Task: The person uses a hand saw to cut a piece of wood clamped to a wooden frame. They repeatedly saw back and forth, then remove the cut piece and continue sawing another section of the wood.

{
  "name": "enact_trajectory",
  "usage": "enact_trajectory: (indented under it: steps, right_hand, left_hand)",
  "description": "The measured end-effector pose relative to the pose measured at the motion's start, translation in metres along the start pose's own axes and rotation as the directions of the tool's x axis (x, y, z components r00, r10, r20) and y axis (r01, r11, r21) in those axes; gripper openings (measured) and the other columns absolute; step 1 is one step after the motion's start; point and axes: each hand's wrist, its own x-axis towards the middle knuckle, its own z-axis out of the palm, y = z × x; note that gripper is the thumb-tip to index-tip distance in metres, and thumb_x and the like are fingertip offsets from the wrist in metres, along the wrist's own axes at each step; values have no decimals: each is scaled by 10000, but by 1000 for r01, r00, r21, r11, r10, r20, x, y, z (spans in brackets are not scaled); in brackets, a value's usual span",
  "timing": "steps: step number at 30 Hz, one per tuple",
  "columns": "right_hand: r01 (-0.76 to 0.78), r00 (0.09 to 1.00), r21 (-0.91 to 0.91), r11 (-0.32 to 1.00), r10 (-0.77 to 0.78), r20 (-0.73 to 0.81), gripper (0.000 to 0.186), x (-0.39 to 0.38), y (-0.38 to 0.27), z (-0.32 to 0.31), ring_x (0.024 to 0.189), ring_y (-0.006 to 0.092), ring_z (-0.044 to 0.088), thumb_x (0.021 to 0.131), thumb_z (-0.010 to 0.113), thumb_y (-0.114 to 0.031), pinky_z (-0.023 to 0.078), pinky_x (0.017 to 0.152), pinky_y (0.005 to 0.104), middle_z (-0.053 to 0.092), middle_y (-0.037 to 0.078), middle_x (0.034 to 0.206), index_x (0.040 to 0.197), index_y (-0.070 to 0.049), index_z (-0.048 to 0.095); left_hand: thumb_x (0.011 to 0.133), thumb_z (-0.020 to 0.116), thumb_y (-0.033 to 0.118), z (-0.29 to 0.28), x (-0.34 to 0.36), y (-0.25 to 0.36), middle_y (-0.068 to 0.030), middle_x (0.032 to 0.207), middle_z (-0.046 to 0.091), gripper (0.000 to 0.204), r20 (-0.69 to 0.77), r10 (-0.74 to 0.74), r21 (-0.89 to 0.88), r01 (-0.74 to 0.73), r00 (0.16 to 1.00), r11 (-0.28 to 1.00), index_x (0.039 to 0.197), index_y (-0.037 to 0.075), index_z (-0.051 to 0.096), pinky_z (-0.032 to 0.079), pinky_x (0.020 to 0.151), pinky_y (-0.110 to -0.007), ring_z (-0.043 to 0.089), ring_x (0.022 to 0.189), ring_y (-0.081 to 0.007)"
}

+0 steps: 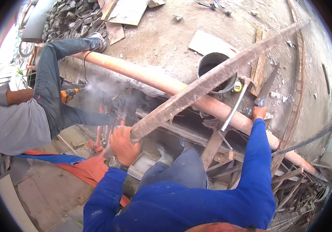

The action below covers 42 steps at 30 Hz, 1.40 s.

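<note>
Some things I couldn't see
Dust blurred the drill's tip; my plank hid part of the bucket; my right hand covered some saw handle.

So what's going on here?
The person's left hand grips a long wooden beam, which slants up and away to the right. The right hand is on the blue handle of a saw; its blade is clear of the beam. At left, a co-worker is bent low by an orange power drill, with dust around its tip. A hammer lies across the orange pipe.
</note>
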Motion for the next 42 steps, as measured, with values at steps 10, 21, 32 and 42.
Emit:
enact_trajectory:
  steps: [10,21,32,42]
  right_hand:
    - [-202,979,875,441,129,161,189,-54,-42,-26,696,128,562,889,740,-168,443,596,382,665,8,813,1013,-25,743]
    - [-97,994,986,-139,40,103,336,-117,-84,-90,821,124,633,926,611,50,547,743,284,660,45,980,1255,-13,622]
    - [41,999,996,76,-30,-38,482,-240,-110,-189,784,95,585,947,606,15,502,692,264,624,14,992,1426,13,549]
    - [259,929,945,200,-319,-187,542,-341,-193,-314,841,106,618,931,601,64,532,754,263,648,42,1053,1463,-18,533]
  left_hand:
    - [983,758,228,-43,102,-86,-84,1361,741,573,652,165,-528,287,740,799,1462,-67,648,513,1093,-348,660,1213,-146]
    - [983,795,300,-17,153,-129,-98,1478,691,708,799,150,-458,427,582,780,1561,-46,579,481,1153,-361,628,1326,-180]
    - [774,963,402,-3,121,-5,-260,1462,654,1085,338,201,-93,-180,920,979,1656,67,427,542,1139,-490,642,1374,-432]
    - [789,891,404,-49,79,-9,-230,1299,728,983,158,275,-132,-255,949,958,1610,93,449,586,1053,-531,716,1226,-420]
